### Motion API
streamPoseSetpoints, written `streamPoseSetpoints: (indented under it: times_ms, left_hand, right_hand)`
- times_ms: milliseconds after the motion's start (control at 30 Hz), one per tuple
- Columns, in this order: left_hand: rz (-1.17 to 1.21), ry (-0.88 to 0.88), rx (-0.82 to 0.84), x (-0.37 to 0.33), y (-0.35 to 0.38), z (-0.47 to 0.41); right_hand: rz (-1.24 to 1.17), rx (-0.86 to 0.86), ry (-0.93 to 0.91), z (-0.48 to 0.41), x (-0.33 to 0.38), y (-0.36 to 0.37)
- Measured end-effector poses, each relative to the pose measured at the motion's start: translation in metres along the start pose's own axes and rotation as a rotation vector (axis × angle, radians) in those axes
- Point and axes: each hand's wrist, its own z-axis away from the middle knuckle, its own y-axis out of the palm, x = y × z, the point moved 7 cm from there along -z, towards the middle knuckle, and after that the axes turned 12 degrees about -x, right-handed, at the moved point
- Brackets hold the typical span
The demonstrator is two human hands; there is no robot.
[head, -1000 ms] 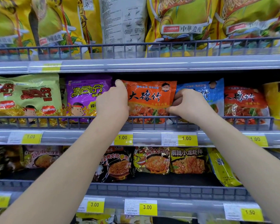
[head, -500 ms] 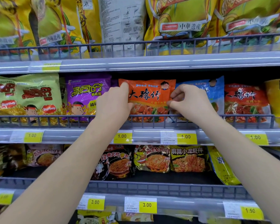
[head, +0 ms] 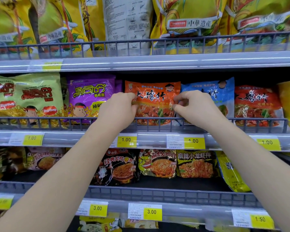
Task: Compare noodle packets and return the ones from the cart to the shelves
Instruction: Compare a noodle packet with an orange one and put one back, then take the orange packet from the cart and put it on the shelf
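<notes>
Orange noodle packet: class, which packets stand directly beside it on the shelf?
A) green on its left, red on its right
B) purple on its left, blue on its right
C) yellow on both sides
B: the orange noodle packet stands between the purple packet and the blue packet.

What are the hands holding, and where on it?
The orange noodle packet: the left hand pinches its left edge, the right hand its right edge.

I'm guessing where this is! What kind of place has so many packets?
Most likely a supermarket noodle aisle: rows of noodle packets stand behind wire rails, and yellow price tags run along the shelf edges.
</notes>
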Motion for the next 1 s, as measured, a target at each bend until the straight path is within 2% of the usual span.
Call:
streamPoseSetpoints:
  times_ms: [233, 667, 833, 1000]
  left_hand:
    - [0.152, -0.015, -0.060, 0.008, -0.006, -0.001]
    - [0.222, 0.003, -0.165, 0.008, -0.024, 0.005]
    - [0.327, -0.005, -0.235, 0.021, -0.042, 0.021]
    - [0.548, -0.123, -0.186, 0.048, -0.063, 0.057]
  right_hand:
    - [-0.060, -0.035, -0.017, 0.001, 0.005, -0.006]
    - [-0.195, -0.077, -0.087, 0.008, 0.024, -0.011]
    - [-0.386, -0.061, -0.111, 0.020, 0.043, -0.008]
    - [-0.658, 0.034, -0.188, 0.042, 0.092, 0.021]
